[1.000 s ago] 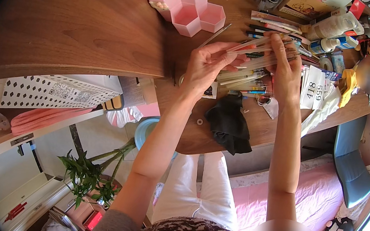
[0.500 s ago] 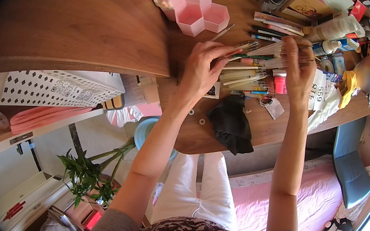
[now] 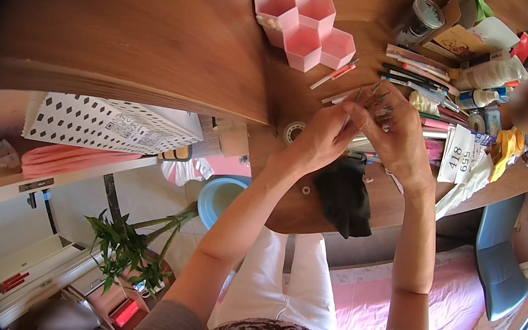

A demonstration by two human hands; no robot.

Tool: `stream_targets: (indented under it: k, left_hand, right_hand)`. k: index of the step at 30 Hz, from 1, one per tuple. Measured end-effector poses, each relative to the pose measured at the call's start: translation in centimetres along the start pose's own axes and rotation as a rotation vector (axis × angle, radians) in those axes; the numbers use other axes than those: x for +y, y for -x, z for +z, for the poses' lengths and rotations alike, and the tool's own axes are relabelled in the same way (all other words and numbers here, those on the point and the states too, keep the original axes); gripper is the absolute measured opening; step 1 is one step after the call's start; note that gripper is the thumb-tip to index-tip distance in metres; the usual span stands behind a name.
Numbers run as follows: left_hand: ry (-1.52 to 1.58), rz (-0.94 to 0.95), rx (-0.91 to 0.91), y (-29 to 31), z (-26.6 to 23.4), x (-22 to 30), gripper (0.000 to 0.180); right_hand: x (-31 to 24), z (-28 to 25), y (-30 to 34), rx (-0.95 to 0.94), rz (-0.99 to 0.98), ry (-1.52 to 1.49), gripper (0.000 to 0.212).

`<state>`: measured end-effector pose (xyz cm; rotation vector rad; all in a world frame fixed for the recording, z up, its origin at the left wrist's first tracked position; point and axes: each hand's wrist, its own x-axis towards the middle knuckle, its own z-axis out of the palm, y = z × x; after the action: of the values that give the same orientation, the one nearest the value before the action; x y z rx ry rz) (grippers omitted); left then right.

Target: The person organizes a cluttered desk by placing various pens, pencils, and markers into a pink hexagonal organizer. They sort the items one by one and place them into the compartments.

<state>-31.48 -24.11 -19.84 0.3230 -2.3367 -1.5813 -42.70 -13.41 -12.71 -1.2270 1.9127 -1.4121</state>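
Note:
My left hand (image 3: pixel 325 135) and my right hand (image 3: pixel 404 144) meet over the desk, both with fingers curled inward. Between them is a bundle of thin sticks (image 3: pixel 380 100), slim like pen refills or fine brushes; their exact kind is too small to tell. Their tips poke out above the fingers, and my hands hide the rest. Beyond my left hand stands a pink holder of joined hexagonal cups (image 3: pixel 304 40). Just below it lie thin sticks with red parts (image 3: pixel 335 74). A crumpled black cloth (image 3: pixel 344 195) lies below my hands on the desk.
Several pens (image 3: pixel 417 72) lie in a row at the back right, near bottles (image 3: pixel 489 73) and a dark lidded jar (image 3: pixel 421 21). White printed cards (image 3: pixel 455 154) are right of my hand. A tape roll (image 3: pixel 294 132) sits left of my left hand. The desk edge (image 3: pixel 289 226) curves in front of me.
My hands have come together from apart, the right one moving left and down. The fanned-out sticks are now gathered between them. The view has shifted slightly.

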Motion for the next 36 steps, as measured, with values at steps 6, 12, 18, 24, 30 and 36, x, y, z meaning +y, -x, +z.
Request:
stream_targets:
  k: [6,12,18,24,30,36]
  left_hand:
    - [0.200,0.285,0.498,-0.2,0.2,-0.2,0.062]
    - [0.028,0.137,0.520,3.5,-1.2,-1.0,0.054]
    - [0.024,0.111,0.504,4.4,-0.4,-2.8,0.038]
    - [0.033,0.110,0.515,4.3,-0.1,-3.2,0.039]
    - [-0.023,0.116,0.506,4.2,-0.3,-3.2,0.042]
    - [-0.072,0.156,0.508,4.1,-0.2,-3.1,0.047]
  right_hand:
    - [-1.7,0.5,-3.1,0.079,-0.132,0.149,0.022]
    - [-6.2,2.5,-10.9,0.396,-0.180,-0.051,0.025]
    - [-4.2,5.1,-15.8,0.254,-0.377,0.053,0.021]
    - [0.2,7.5,-17.7,0.107,-0.451,0.275,0.028]
    - [-0.7,3.6,-16.7,0.029,-0.332,0.088,0.031]
    - [-2.2,0.4,-14.0,0.081,-0.204,-0.037,0.019]
